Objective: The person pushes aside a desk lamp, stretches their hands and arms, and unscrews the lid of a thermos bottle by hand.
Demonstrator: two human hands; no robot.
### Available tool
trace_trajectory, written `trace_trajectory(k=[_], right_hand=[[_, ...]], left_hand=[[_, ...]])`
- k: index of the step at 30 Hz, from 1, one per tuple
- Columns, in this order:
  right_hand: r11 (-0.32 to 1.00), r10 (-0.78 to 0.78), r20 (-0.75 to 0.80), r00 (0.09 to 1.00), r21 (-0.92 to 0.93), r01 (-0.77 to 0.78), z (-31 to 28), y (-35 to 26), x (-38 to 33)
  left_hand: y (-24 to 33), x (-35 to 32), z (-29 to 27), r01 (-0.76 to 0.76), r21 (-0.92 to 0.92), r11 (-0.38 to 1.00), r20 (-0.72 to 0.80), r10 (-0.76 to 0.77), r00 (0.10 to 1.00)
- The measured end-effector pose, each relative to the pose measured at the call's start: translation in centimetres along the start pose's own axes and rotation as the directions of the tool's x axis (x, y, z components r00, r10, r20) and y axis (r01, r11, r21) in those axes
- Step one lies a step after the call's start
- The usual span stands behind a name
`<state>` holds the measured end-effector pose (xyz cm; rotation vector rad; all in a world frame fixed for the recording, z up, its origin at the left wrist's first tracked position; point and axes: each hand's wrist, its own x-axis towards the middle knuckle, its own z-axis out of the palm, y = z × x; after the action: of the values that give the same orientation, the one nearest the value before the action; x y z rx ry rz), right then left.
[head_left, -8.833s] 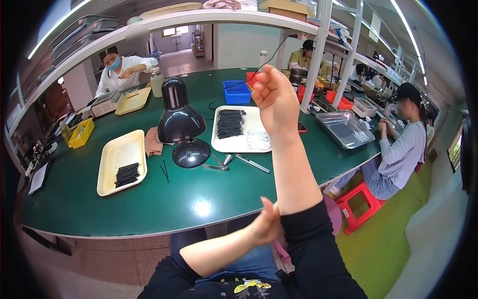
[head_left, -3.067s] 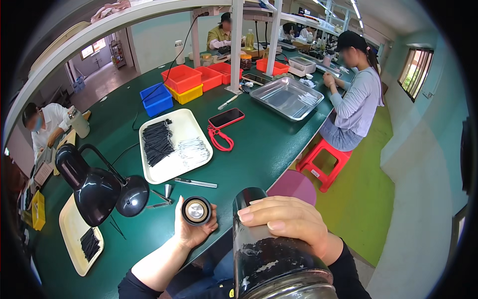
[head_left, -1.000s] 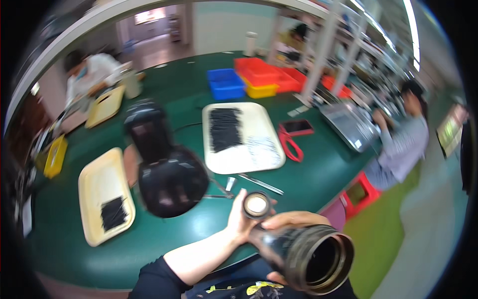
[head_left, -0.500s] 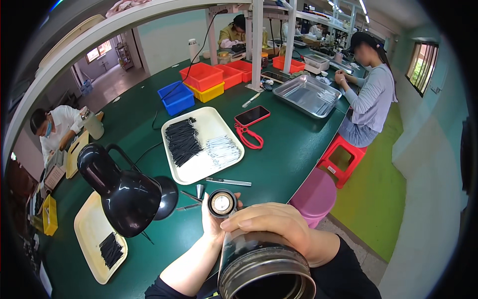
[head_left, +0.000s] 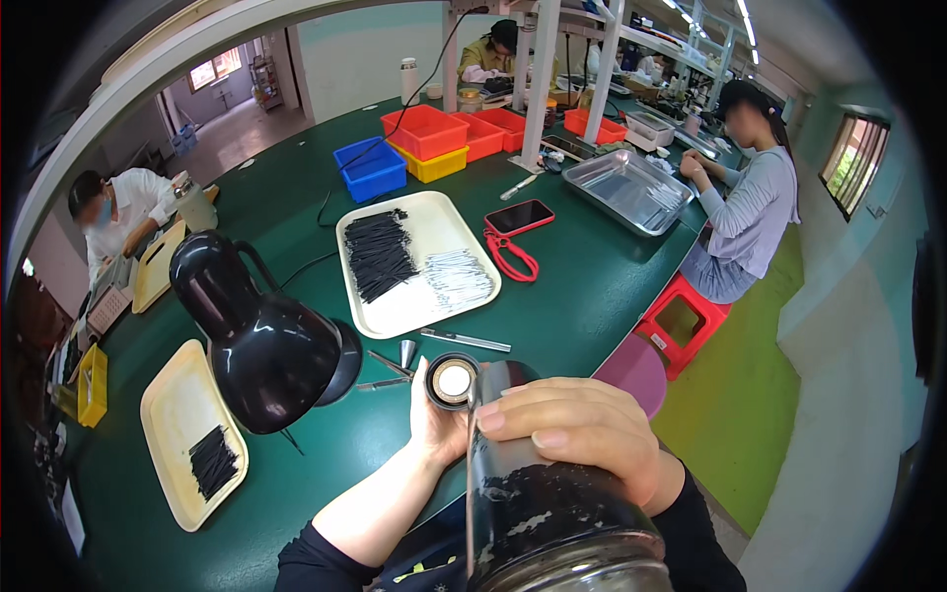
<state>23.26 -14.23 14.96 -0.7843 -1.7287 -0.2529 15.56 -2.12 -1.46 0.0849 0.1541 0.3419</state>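
Flask (head_left: 557, 508), scuffed black cylinder, lower centre of frame: mouth just swung out of sight, interior no longer checkable. Right hand (head_left: 582, 434) fingers together, clamped over it. Left hand (head_left: 439, 429) curled round silver-centred, round black cap (head_left: 454, 382), mid-frame.

1. A workshop, seemingly for handwork.
2. Long green bench (head_left: 577, 326) with a lamp (head_left: 266, 360), 2 trays (head_left: 395, 314) of black strips (head_left: 380, 257), and bins (head_left: 424, 131).
3. At least 3 co-workers (head_left: 750, 202) around it, 1 on a red stool (head_left: 663, 340).
4. Strip lights (head_left: 747, 25) overhead.

Sleeves (head_left: 321, 562) black, plain; dark top (head_left: 446, 576) (yellow print (head_left: 426, 570) on front, partly visible).
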Motion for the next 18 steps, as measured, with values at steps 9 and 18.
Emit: trace_trajectory(k=[9, 18], right_hand=[[0.913, 0.324, 0.075, 0.943, 0.237, -0.332, 1.4, -0.8, -2.4], [0.785, 0.338, 0.243, 0.909, 0.460, -0.415, 3.8, -0.8, -2.4]], left_hand=[[0.0, -0.2, 0.7, 0.026, 0.066, 0.997, 0.077, -0.032, 0.997], [0.3, 0.3, -0.4, 0.077, 0.062, 0.995, 0.076, -0.082, 0.994]])
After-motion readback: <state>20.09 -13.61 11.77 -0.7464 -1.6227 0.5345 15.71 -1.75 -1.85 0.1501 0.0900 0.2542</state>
